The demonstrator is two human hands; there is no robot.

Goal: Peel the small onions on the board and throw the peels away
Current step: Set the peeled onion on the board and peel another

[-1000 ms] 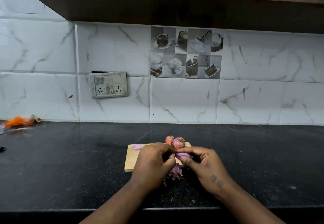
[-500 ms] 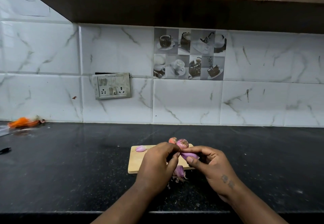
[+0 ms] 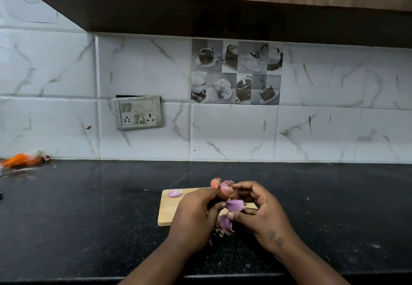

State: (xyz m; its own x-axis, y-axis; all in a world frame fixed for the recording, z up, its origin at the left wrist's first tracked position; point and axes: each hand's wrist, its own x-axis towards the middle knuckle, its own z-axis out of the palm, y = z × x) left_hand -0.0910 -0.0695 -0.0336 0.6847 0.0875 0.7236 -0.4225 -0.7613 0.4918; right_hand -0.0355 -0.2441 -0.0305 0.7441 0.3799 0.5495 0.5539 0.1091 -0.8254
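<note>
While the onion (image 3: 235,205) is lying nine-to-three, the left hand (image 3: 196,217) is pinching its nine o'clock end. At three o'clock, the right hand (image 3: 263,215) is pinching likewise.

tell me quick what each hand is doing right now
left hand: fingers curled, pinching the onion
right hand: holding the same onion from the other end

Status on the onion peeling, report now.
Left hand and right hand both pinch one purple onion above the board. One peeled onion at its far left corner, two unpeeled onions at far edge. Peel scraps on counter, not yet binned.
</note>
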